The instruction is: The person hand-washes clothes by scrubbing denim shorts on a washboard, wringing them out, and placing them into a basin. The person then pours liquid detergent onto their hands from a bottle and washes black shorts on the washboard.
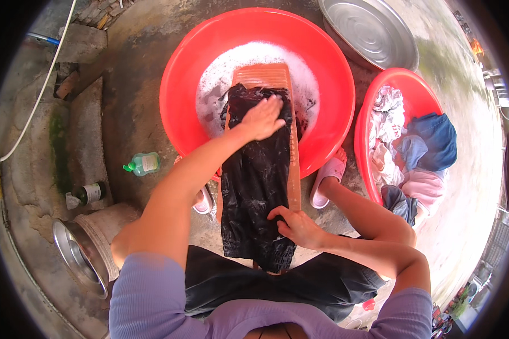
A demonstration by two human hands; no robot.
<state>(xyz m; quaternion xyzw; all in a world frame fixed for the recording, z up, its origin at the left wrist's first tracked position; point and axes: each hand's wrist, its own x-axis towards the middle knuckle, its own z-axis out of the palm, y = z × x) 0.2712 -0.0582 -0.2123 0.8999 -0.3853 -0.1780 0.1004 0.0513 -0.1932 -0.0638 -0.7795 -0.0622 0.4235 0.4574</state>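
Note:
A wet black garment point(254, 169) with an elastic-looking gathered end lies lengthwise over a brown ridged washboard point(261, 75). The far end of the board rests in a large red plastic basin point(186, 80) of sudsy water point(254, 53); its near end comes toward my lap. My left hand point(264, 118), slightly blurred, lies flat on the garment's upper part with the fingers stretched out and the thumb apart. Lower down, my right hand point(299, 226) holds the cloth near its right edge, thumb and index finger bent onto it. Some dark cloth beneath the board is partly hidden.
To the right stands a smaller red basin point(362, 135) piled with clothes point(432, 140). A metal basin point(371, 34) sits behind it. On the left are a green pump bottle point(146, 164), a dark bottle point(91, 193), a bucket point(104, 229) with metal bowls, and a white hose point(42, 91).

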